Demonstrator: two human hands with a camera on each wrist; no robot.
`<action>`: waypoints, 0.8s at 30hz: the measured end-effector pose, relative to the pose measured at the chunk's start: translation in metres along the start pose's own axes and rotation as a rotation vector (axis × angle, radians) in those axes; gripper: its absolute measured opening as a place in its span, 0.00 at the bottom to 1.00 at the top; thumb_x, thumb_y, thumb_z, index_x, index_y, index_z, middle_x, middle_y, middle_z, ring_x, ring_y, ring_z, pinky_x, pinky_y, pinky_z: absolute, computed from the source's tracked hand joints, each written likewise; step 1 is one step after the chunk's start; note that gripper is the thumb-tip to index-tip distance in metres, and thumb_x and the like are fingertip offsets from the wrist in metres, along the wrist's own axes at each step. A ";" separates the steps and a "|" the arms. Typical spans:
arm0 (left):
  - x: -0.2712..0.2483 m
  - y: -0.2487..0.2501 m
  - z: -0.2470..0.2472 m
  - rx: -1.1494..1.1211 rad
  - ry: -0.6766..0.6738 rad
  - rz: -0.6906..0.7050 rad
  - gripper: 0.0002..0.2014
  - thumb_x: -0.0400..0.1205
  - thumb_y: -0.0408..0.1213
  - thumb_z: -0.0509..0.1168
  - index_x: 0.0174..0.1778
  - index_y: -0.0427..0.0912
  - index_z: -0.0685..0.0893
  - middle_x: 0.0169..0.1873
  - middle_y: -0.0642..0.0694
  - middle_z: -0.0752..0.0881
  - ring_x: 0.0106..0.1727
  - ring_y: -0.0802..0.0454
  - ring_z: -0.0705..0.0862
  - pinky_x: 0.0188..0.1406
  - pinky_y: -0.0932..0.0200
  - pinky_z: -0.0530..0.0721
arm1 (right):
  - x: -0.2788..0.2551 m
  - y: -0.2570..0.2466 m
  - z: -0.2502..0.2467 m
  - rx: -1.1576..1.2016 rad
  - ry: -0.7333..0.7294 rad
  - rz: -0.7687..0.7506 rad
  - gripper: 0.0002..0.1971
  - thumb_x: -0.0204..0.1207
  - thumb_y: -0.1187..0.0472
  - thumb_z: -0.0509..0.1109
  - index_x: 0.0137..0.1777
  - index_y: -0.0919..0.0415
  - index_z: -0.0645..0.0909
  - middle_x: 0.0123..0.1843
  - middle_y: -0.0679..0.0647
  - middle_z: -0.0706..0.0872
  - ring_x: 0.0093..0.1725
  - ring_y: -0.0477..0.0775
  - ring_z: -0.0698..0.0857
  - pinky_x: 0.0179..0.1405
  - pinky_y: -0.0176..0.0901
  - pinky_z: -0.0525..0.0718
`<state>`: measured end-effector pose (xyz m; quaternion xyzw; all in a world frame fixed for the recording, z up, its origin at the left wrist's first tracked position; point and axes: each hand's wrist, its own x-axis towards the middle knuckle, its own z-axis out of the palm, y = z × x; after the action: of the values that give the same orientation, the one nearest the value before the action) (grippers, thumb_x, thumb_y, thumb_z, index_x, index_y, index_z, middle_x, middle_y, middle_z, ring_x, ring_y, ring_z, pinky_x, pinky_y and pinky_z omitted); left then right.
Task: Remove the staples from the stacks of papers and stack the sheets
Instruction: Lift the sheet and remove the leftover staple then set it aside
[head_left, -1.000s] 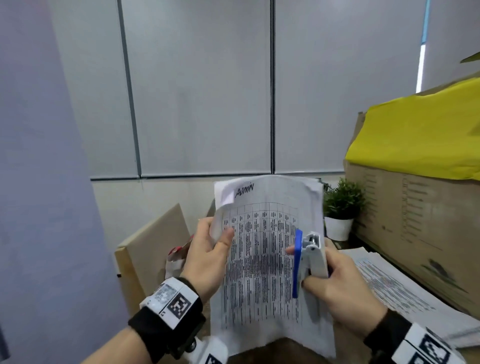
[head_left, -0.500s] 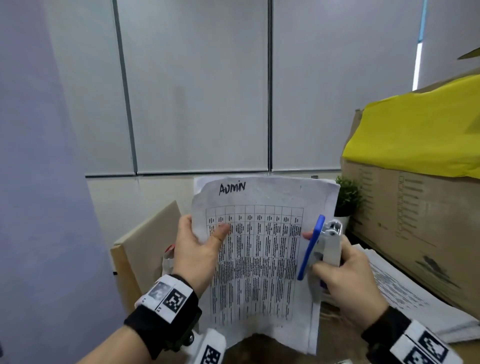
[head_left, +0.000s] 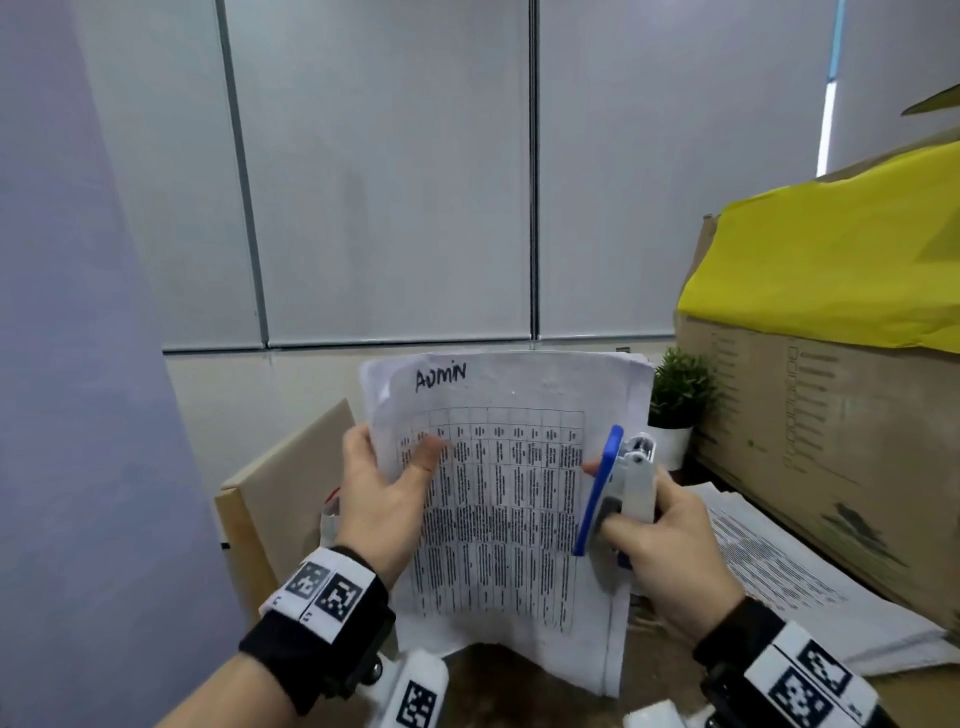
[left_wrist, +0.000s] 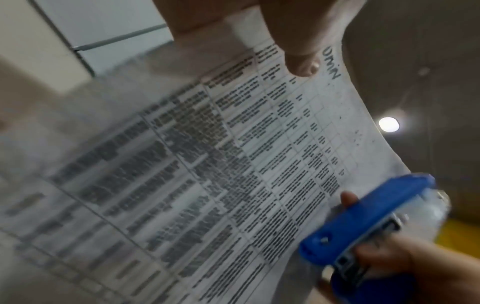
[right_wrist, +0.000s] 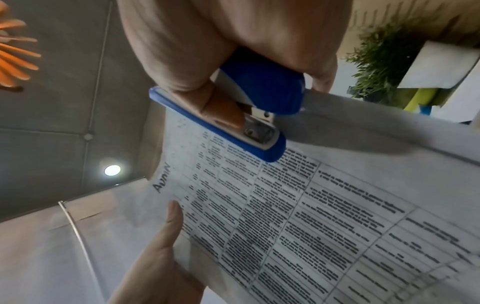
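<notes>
I hold a sheaf of printed table sheets (head_left: 509, 499) upright in front of me, with "Admin" handwritten at its top. My left hand (head_left: 384, 483) pinches its left edge, thumb on the printed face (left_wrist: 301, 61). My right hand (head_left: 660, 540) grips a blue and white stapler (head_left: 618, 488) against the sheaf's right edge, one fingertip touching the paper. The right wrist view shows the stapler (right_wrist: 233, 115) with my thumb tucked in its open mouth, and the paper (right_wrist: 311, 216) below it. No staple is visible in any view.
A pile of loose printed sheets (head_left: 779, 561) lies on the desk at the right. Behind it stands a large cardboard box (head_left: 821, 447) topped with yellow paper (head_left: 831, 270), and a small potted plant (head_left: 675, 400). A beige board (head_left: 280, 493) leans at the left.
The sheaf has flattened out to face me squarely, its top right corner spread wider. My right hand with the stapler moved right to the paper's right edge.
</notes>
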<state>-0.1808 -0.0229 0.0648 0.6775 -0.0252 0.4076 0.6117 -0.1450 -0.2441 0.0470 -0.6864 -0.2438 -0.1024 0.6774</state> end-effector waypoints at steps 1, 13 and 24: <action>0.000 -0.002 -0.001 0.010 -0.022 -0.002 0.27 0.71 0.55 0.70 0.62 0.50 0.71 0.52 0.52 0.86 0.51 0.59 0.86 0.45 0.61 0.84 | 0.002 0.000 0.000 0.013 0.006 0.019 0.17 0.67 0.82 0.67 0.51 0.64 0.84 0.55 0.65 0.84 0.45 0.57 0.85 0.36 0.44 0.86; 0.019 0.000 -0.014 -0.052 0.184 -0.018 0.08 0.75 0.39 0.75 0.42 0.43 0.83 0.35 0.49 0.89 0.33 0.62 0.88 0.36 0.66 0.87 | 0.012 -0.004 -0.003 0.104 0.052 0.116 0.22 0.69 0.87 0.61 0.44 0.60 0.86 0.33 0.50 0.91 0.33 0.45 0.88 0.27 0.35 0.84; 0.034 0.006 -0.027 -0.223 0.183 -0.164 0.14 0.63 0.39 0.78 0.42 0.43 0.85 0.40 0.40 0.93 0.51 0.36 0.90 0.60 0.31 0.85 | 0.020 -0.002 -0.011 0.256 0.095 0.207 0.23 0.67 0.87 0.59 0.48 0.63 0.86 0.40 0.52 0.91 0.39 0.56 0.83 0.30 0.42 0.79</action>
<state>-0.1753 0.0144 0.0875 0.5655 0.0410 0.4108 0.7140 -0.1265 -0.2510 0.0593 -0.6103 -0.1507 -0.0325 0.7771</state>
